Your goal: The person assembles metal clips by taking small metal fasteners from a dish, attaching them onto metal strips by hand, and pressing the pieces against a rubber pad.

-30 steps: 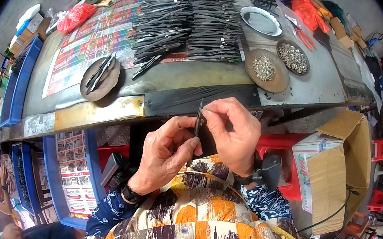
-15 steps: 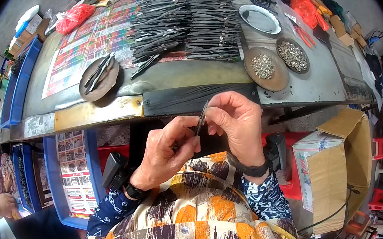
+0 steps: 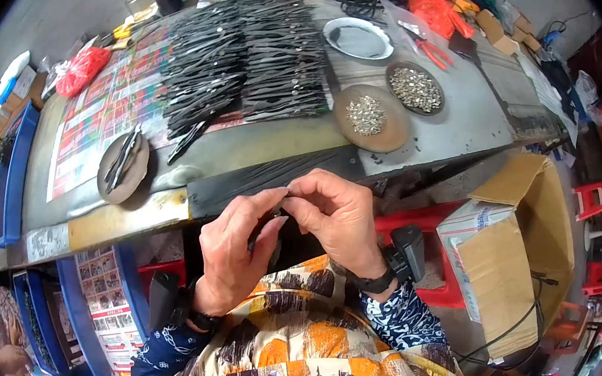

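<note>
Pinching a small dark piece (image 3: 287,193) in front of the worktable (image 3: 257,145)
The right hand (image 3: 334,220) has its thumb and forefinger closed on the mostly hidden piece; the left hand (image 3: 235,252) is half open beside it, its hold unclear. Slender black strips (image 3: 208,60) lie in rows beyond.

Two dishes (image 3: 397,131) of metal bits (image 3: 366,115), two stacks (image 3: 204,56) of dark strips (image 3: 279,57), one white plate (image 3: 385,46)

I see both hands raised close together, left hand (image 3: 238,244) half open, right hand (image 3: 332,211) with fingertips pinched.
</note>
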Available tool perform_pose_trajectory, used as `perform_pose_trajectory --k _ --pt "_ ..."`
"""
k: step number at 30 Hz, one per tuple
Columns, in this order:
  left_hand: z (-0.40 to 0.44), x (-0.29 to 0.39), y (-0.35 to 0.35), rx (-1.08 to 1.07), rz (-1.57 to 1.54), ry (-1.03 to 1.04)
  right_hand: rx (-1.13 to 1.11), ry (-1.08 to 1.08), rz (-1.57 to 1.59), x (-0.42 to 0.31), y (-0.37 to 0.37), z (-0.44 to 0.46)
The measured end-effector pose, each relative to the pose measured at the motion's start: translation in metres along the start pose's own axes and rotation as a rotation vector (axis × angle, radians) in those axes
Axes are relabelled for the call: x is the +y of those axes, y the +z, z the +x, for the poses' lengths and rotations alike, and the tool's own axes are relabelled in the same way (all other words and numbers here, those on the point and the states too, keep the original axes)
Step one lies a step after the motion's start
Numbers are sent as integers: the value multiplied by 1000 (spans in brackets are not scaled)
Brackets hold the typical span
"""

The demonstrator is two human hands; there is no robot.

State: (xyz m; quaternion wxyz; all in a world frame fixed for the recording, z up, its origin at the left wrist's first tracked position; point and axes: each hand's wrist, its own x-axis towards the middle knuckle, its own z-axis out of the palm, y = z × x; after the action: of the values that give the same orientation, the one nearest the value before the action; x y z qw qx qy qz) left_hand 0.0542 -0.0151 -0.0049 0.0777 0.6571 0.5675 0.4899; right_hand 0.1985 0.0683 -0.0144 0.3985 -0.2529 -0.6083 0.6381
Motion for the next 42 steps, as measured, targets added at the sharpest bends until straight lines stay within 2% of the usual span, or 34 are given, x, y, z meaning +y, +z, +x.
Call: perform_pose_trajectory --k 3,4,5,10,13,16,23,29,35,42 --pt "5 1 2 9 41 32 12 -44 -93 -4 -10 2" --pt "5 1 3 8 55 33 -6 -122 -224 -10 -19 5" --pt "4 2 4 22 20 -41 55 -161 -348 -12 -32 7" --pt "4 -12 -2 -13 -18 -79 451 -310 -882 -20 -106 36" --pt "3 -18 -2 -3 -83 -148 520 -467 -1251 -1 -145 56" --pt "7 -16 -2 1 -91 -190 549 -475 -1387 7 -156 66" --pt "8 -20 -1 0 -149 -291 557 -510 -1394 16 -160 70" --pt "9 -22 -3 -8 -61 -217 564 -533 -1385 14 -157 70" --pt "4 -18 -4 14 -169 -315 552 -523 -1309 16 -166 73" --pt "-6 -18 -7 31 -217 -303 534 -548 -1343 16 -162 72"
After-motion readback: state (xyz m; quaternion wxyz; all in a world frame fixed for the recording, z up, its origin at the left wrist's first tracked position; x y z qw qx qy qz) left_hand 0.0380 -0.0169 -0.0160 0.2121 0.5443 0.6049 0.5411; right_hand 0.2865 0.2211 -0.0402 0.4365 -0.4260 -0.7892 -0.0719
